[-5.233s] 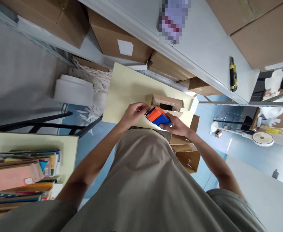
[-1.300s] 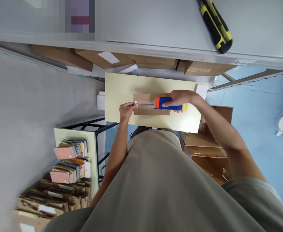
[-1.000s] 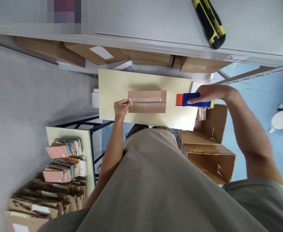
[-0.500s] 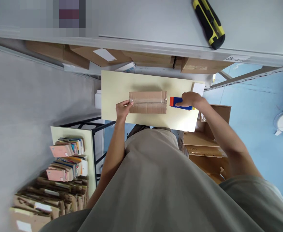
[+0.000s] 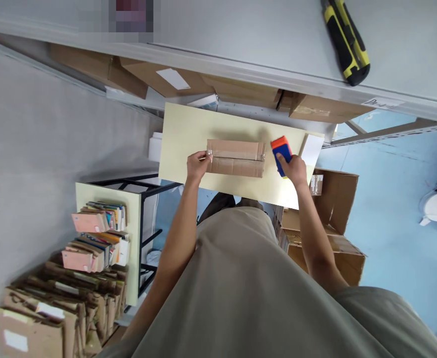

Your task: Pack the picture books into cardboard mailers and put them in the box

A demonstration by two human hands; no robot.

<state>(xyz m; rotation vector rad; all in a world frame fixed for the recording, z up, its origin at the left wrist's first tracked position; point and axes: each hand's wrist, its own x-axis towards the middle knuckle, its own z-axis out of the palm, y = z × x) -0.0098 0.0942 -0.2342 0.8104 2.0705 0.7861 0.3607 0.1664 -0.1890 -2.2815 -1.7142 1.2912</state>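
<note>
Head view: both hands are working a cardboard box [image 5: 235, 158] on the pale table [image 5: 188, 129].

The left hand [image 5: 198, 165] is pinching the box's left end with closed fingers, while the right hand [image 5: 296, 169] is gripping the blue-and-orange tape dispenser [image 5: 281, 151] tightly, just beside the box's right end. A yellow-black utility knife [image 5: 347, 42] is lying on the shelf above.

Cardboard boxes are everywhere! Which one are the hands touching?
The small flat cardboard box lying on the pale yellow table. The left hand holds its end; the others sit on shelves or the floor, untouched.
</note>
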